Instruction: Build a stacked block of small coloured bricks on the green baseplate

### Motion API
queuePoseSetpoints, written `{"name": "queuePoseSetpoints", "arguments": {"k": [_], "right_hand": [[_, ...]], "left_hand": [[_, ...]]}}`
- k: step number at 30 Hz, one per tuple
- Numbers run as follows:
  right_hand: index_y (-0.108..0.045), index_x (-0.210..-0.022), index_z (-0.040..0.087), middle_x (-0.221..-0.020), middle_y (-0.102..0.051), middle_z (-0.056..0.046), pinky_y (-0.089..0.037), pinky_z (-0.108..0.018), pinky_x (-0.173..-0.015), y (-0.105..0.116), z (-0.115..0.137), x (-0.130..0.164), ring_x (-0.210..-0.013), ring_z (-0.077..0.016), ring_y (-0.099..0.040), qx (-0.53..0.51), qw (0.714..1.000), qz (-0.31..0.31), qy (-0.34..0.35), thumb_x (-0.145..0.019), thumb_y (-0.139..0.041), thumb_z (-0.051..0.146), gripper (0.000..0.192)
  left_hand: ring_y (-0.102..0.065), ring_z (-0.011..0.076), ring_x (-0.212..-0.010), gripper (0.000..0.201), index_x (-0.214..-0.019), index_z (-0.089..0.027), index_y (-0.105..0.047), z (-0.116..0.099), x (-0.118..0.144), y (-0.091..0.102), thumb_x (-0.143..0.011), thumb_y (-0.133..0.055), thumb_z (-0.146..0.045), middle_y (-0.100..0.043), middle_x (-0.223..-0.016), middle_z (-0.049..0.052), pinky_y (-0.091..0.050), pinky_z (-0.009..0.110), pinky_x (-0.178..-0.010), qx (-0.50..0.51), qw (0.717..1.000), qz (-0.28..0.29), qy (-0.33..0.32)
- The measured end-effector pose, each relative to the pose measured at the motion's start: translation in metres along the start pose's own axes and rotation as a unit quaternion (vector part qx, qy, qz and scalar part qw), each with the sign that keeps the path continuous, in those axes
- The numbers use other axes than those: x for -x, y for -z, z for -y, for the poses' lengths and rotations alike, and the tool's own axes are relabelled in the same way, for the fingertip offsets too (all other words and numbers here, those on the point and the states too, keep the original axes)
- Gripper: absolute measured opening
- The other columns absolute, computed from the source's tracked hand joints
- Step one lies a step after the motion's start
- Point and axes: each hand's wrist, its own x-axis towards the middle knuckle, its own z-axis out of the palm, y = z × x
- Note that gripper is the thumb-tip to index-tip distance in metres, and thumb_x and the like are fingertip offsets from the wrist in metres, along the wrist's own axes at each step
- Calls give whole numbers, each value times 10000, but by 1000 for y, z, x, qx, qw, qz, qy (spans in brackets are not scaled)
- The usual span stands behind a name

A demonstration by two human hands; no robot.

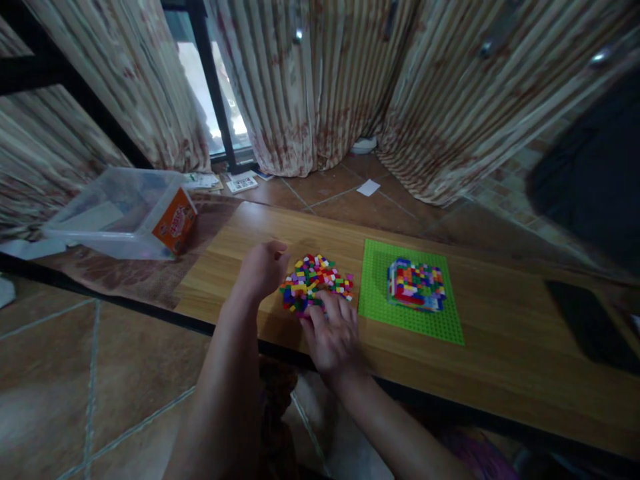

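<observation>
A heap of small multicoloured toy bricks (pixel 315 277) lies on the wooden table in front of me. My left hand (pixel 265 270) is at the heap's left edge, with its fingers curled in and the thumb close to them. Whatever those fingers may hold is hidden. At the heap's near side, my right hand (pixel 334 333) reaches in from below, palm down. Its fingers are a little apart and bent, with the tips touching the bricks. Right of the heap, a block built of coloured bricks (pixel 416 285) stands on a green studded baseplate (pixel 373 267).
A clear plastic bin (pixel 100 237) with an orange label sits at the table's left end. On the right lies a dark flat object (pixel 593 323). Striped curtains (pixel 320 80) hang behind the table (pixel 240 230), and a white paper (pixel 369 187) is on the tiled floor.
</observation>
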Motion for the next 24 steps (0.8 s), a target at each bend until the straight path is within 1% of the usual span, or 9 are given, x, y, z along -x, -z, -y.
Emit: {"name": "queuePoseSetpoints", "arguments": {"k": [3,5,10,13,16,18,21,22,24], "right_hand": [[-670,-936,217,-1218,-616,-122,-424,-470,-895,3,-11,-2,-1083,-301,-513,5,1000,-4,-12,-929,-559,256,117],[-679,-915,222,-1203,-619,-116,-433,-465,-882,7,-19,-3,-1074,-297,-519,7,1000,-11,-17,-922,-569,245,113],[-695,-915,214,-1180,-622,-116,-450,-461,-878,21,-42,-6,-1039,-294,-528,15,999,-25,-29,-915,-575,237,122],[-699,-951,192,-1181,-615,-131,-458,-471,-920,29,-53,-7,-1070,-297,-539,9,998,-33,-50,-926,-548,230,157],[-691,-958,191,-1133,-623,-123,-484,-435,-917,38,-57,-7,-1050,-267,-583,-36,996,-42,-74,-940,-519,242,180],[-680,-952,207,-1052,-645,-85,-506,-379,-864,47,-56,-3,-973,-225,-625,-89,992,-15,-83,-945,-519,255,168],[-662,-956,235,-925,-656,-22,-508,-313,-734,61,-52,6,-832,-179,-648,-147,983,72,-84,-911,-594,298,102],[-657,-972,242,-910,-652,-11,-503,-304,-705,65,-50,9,-806,-175,-645,-150,980,100,-82,-881,-640,304,111],[-645,-1005,245,-918,-642,-6,-500,-301,-690,67,-49,15,-797,-178,-639,-138,978,138,-69,-819,-714,278,201]], "left_hand": [[-542,140,-657,301,-1003,-112,-730,-2,1,0,-830,-516,-234,-640,-690,13,-416,230,-652,-19,1000,1,-12],[-547,141,-657,318,-1035,-115,-724,-3,1,0,-835,-511,-239,-647,-694,13,-412,228,-646,-28,1000,5,-8],[-562,145,-664,306,-984,-119,-734,-3,1,0,-845,-499,-256,-671,-703,15,-401,230,-633,-45,999,23,-16],[-600,160,-706,315,-987,-114,-737,-2,1,1,-848,-498,-264,-712,-773,44,-414,239,-646,-51,998,29,-15],[-635,180,-760,336,-1055,-116,-723,0,1,2,-852,-503,-268,-739,-862,78,-438,251,-681,-62,998,28,-1],[-649,194,-783,329,-1056,-132,-723,1,1,1,-860,-500,-274,-744,-877,91,-447,263,-698,-87,995,43,11],[-669,226,-837,300,-997,-157,-737,5,1,1,-870,-491,-272,-748,-931,121,-458,288,-726,-137,988,68,24],[-674,237,-863,297,-991,-160,-737,5,2,0,-873,-489,-273,-748,-961,133,-462,295,-738,-149,986,74,26],[-682,248,-899,300,-1015,-158,-726,4,4,1,-882,-488,-283,-745,-1004,147,-471,301,-753,-164,982,91,25]]}}
